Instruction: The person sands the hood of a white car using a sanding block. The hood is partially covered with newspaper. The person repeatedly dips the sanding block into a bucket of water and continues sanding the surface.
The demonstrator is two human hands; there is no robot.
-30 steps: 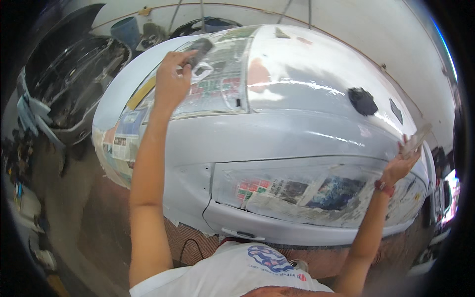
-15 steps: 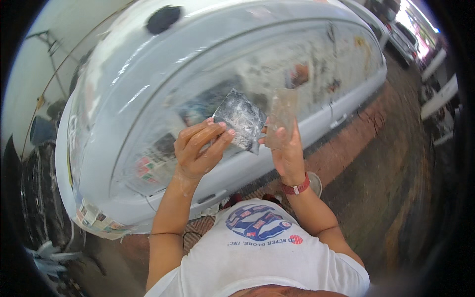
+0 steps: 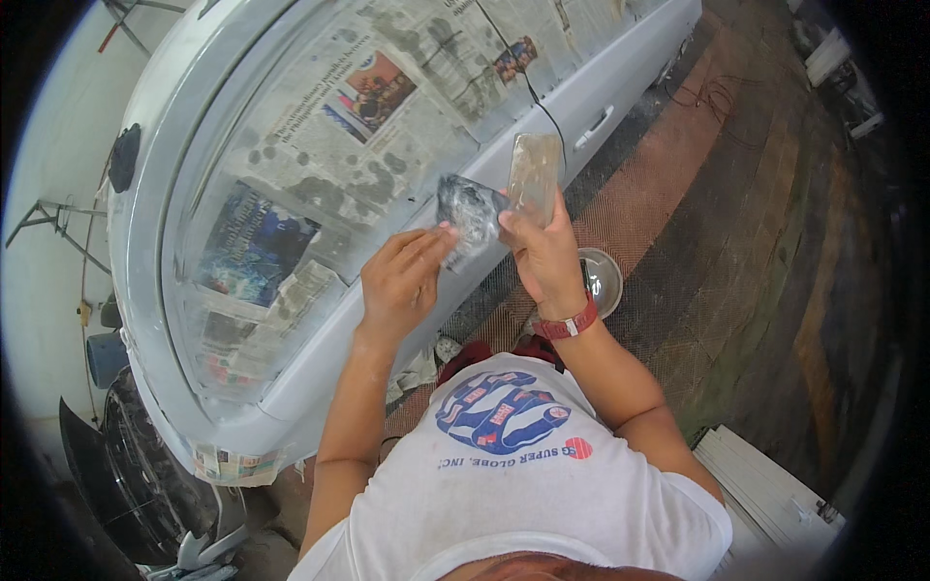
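A dark sheet of sandpaper [image 3: 472, 215], smeared with white dust, is held up between both hands in front of the car. My left hand [image 3: 397, 276] is closed, its fingertips together at the sheet's left edge. On the other side, my right hand [image 3: 548, 254] grips a flat, rectangular, greyish-tan block [image 3: 534, 176] standing upright against the fingers. The right thumb presses at the sandpaper's right edge, beside the block. Both sit just off the pale grey car side.
The car's pale grey body [image 3: 334, 392] has windows masked with newspaper [image 3: 315, 145]. A round bowl [image 3: 614, 295] stands on the floor beyond my right wrist. White panels [image 3: 756, 484] lie at the lower right; a black car part [image 3: 145, 465] is at the lower left.
My view has swung down and nearer the car's lower side. The sandpaper appears smaller and more tilted, and my right thumb now lies on its edge.
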